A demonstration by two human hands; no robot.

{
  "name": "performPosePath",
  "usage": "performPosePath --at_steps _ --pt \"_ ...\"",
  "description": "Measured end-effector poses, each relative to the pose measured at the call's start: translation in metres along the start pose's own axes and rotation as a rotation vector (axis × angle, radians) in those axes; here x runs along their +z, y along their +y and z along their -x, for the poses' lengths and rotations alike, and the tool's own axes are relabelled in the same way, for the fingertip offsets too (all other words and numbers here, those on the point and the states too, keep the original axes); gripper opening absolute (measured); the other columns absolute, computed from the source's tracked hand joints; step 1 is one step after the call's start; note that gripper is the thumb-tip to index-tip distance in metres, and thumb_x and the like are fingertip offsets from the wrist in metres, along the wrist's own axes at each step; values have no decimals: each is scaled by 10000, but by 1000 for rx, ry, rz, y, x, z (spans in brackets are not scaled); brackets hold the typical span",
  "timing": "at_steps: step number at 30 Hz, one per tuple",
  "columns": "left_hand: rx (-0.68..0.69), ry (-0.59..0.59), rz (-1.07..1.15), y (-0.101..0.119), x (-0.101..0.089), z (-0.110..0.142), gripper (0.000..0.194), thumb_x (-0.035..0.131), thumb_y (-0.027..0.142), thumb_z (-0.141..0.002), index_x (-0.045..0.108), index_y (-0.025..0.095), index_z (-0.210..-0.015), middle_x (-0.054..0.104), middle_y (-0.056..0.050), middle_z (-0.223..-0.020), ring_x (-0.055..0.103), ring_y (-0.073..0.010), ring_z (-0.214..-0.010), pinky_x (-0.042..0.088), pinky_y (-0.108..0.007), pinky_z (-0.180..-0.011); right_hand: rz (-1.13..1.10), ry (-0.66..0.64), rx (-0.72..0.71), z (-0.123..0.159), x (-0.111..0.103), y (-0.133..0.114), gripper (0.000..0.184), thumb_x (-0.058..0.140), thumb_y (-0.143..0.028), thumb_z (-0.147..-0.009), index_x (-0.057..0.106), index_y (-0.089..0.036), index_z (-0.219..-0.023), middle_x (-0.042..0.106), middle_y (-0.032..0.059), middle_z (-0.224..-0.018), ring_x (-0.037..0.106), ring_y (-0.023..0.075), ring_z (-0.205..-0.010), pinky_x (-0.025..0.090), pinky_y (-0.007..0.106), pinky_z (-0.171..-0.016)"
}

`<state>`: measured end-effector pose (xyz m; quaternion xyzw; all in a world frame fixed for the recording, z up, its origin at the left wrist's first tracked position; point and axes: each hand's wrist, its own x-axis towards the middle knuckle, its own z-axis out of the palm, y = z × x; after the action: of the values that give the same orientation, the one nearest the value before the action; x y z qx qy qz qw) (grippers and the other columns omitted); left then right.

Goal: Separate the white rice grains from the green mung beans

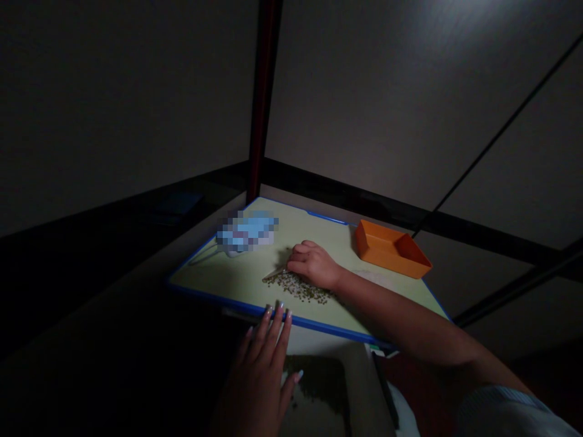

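My right hand is closed around a slim, pale, pointed tool whose exact kind I cannot make out. Its tip points left, touching or just above the edge of a spread of small greenish-brown grains. These lie on a pale yellow board with a blue rim. My left hand is open, fingers stretched forward with the tips at the board's near rim. Under the board's front edge, beside this hand, is a light-coloured container holding a dark heap of similar grains.
An orange open box stands at the board's back right. At the back left lies a light-blue object, partly pixelated, with a cable-like strip beside it. Walls rise behind the board, and the surroundings are dim.
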<state>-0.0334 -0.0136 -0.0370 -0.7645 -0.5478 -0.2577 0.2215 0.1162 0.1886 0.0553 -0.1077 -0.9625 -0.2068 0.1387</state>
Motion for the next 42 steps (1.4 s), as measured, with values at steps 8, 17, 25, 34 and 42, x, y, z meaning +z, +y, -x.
performPosePath --at_steps 8,17,25,34,42 --pt "-8 -6 43 -2 3 1 788 501 399 -825 170 195 -1511 494 -59 -1497 466 -234 -1360 464 -378 -978 92 -129 470 -10 0 43 245 521 -317 -975 702 -173 -894 712 98 -835 537 223 -916 294 319 -728" --pt "25 -5 18 -4 7 3 804 512 414 -818 174 183 -1510 510 -86 -1480 487 -254 -1346 469 -396 -981 89 -260 450 -11 8 28 192 565 -323 -958 692 -179 -965 733 92 -915 566 211 -945 285 331 -775" --pt "19 -7 29 -4 5 2 793 502 419 -827 179 169 -1507 469 -129 -1506 461 -273 -1373 461 -421 -999 105 -236 307 7 -13 -4 168 536 -269 -970 684 -193 -941 710 70 -835 537 203 -902 269 346 -773" --pt "43 -48 -43 -22 4 3 806 478 433 -837 143 146 -1512 485 -173 -1481 487 -299 -1350 468 -461 -988 57 -21 600 34 -48 4 177 536 -252 -961 682 -167 -909 700 92 -867 554 208 -898 305 327 -786" --pt "117 -2 -84 -30 14 1 820 420 454 -848 95 100 -1512 513 -221 -1445 513 -355 -1311 475 -517 -946 -124 121 1153 113 -69 -7 173 561 -242 -922 712 -161 -946 691 77 -840 594 184 -784 367 258 -664"
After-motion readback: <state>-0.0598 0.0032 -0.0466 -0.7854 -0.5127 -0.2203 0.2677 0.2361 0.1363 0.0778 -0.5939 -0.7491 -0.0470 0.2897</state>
